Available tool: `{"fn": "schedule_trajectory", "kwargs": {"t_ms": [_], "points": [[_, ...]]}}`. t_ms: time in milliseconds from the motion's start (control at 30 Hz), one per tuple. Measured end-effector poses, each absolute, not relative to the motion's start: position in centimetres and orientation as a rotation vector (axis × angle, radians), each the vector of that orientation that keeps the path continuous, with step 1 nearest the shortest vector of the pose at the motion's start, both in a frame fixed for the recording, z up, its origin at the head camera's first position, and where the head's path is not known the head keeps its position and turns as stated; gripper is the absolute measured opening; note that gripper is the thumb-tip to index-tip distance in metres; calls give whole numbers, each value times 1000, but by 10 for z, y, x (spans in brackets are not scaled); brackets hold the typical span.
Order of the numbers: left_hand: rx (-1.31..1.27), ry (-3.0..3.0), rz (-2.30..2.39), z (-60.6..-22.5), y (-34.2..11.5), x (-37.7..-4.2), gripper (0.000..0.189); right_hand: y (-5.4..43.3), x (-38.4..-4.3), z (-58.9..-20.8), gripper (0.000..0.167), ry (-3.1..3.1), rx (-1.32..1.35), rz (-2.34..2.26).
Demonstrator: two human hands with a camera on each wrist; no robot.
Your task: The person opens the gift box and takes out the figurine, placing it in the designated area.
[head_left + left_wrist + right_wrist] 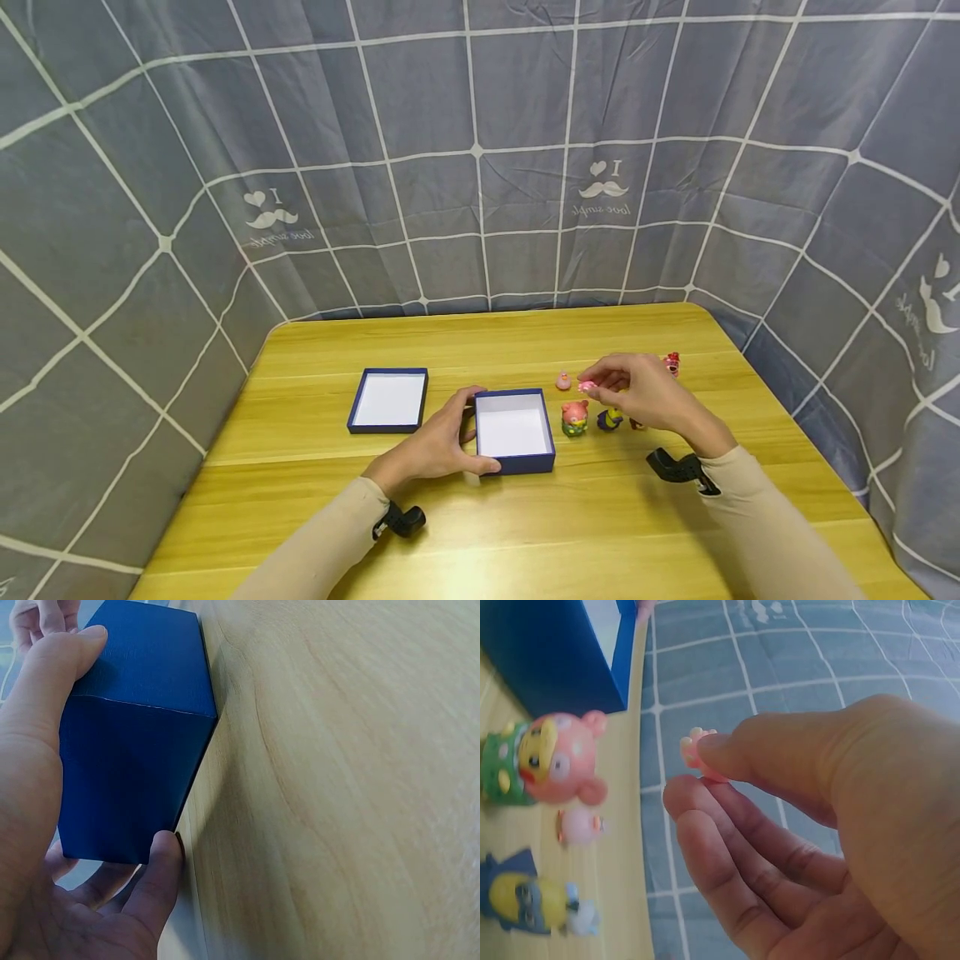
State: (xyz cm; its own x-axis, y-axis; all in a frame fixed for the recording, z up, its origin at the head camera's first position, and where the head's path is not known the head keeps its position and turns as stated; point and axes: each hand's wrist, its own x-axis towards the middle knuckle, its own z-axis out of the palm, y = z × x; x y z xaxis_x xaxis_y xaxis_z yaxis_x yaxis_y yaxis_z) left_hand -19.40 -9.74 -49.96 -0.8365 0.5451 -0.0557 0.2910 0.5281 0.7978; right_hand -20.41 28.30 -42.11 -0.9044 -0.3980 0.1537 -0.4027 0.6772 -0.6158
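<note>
My left hand (431,446) grips a blue open-topped box (525,464) with a white inside, thumb on the near side and fingers at the far left corner. Between thumb and fingertips, my right hand (637,387) pinches a small pink toy figure (695,748) with pale knobs, held above the table to the right of the box; the fingers hide part of it. Below that hand stand a pink-headed bear figure (575,418) in green, a little pink toy (563,381) and a yellow-and-blue figure (610,419).
A shallow blue lid (387,429) with a white inside lies left of the box on the wooden table (465,546). Behind my right hand a red-and-pink figure (672,363) is partly hidden. Grey checked cloth (420,208) surrounds the table.
</note>
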Motion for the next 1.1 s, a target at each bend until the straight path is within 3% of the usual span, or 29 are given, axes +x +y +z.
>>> {"fn": "schedule_trajectory", "kwargs": {"t_ms": [600, 1100], "points": [[684, 2469, 1212, -501, -98, -195, 126, 356, -202, -426, 12, -2854, 507, 1002], [688, 2468, 1218, -500, -98, -192, 125, 397, -204, -458, 13, -2950, 463, 914]]}}
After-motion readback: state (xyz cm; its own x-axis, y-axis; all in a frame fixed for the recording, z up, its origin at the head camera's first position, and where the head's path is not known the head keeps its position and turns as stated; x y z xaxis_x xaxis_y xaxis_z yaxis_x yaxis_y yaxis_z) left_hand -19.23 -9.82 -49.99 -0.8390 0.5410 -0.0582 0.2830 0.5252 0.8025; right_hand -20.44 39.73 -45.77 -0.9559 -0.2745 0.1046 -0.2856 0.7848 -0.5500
